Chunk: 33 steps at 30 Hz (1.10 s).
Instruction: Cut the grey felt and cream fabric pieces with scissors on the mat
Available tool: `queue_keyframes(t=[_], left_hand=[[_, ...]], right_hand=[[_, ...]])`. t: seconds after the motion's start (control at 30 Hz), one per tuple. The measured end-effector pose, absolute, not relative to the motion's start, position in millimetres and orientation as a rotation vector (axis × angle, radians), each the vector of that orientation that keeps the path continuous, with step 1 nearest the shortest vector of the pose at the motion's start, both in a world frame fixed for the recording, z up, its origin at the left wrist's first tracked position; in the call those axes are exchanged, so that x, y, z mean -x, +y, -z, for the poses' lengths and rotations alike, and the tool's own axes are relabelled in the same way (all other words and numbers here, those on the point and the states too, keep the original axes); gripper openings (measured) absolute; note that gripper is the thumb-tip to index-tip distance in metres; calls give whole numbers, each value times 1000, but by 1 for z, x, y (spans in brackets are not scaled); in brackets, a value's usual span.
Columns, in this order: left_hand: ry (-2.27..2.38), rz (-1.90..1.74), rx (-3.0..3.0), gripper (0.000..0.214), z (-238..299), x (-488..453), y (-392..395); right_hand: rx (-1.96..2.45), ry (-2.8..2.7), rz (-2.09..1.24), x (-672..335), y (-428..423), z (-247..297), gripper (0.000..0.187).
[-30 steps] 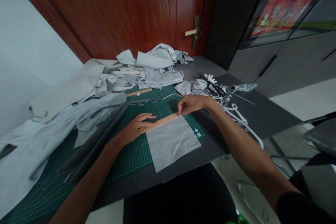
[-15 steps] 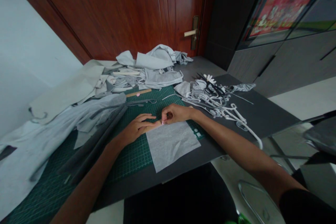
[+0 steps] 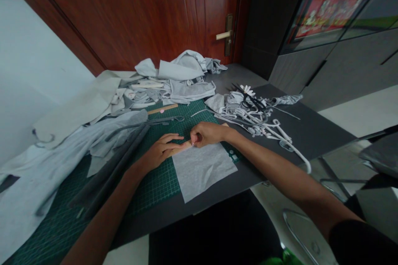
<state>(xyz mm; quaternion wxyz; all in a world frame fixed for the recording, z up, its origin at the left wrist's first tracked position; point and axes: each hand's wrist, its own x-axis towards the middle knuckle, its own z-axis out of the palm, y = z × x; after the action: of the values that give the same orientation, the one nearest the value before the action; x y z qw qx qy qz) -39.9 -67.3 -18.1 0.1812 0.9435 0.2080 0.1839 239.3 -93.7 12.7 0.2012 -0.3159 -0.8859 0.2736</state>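
A pale wooden ruler [image 3: 182, 149] lies slantwise along the top edge of a grey fabric square [image 3: 203, 178]; the left hand's [image 3: 158, 153] fingers lie pressed together against it, while the nearer right hand's [image 3: 207, 134] seemingly pinch its end.

Dim, even indoor light; faint, soft shadows; strong wide-angle bowing toward the edges; fine detail slightly blurred throughout.

a home room turned over to cloth work

a reddish-brown wooden door [image 3: 133, 12] with a brass lever handle [image 3: 224, 35] and dark grey built-in cabinets [image 3: 348, 70] read as domestic, while a green gridded cutting mat [image 3: 158, 186] and heaped pale grey fabric [image 3: 189, 91] cover a dark table [image 3: 298, 132].
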Motion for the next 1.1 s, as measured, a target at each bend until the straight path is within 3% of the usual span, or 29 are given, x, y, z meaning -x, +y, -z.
queue_keyframes(t=[0.5, 0.87, 1.1], left_hand=[[565, -498, -2679, 30, 16, 41, -67], [587, -480, -2677, 31, 17, 41, -68], [610, -507, -2633, 31, 12, 35, -73]], right_hand=[[1158, -2544, -955, -284, -80, -25, 15], [1591, -2512, -947, -320, -87, -44, 18], [1050, -2325, -1078, -287, -91, -34, 19]])
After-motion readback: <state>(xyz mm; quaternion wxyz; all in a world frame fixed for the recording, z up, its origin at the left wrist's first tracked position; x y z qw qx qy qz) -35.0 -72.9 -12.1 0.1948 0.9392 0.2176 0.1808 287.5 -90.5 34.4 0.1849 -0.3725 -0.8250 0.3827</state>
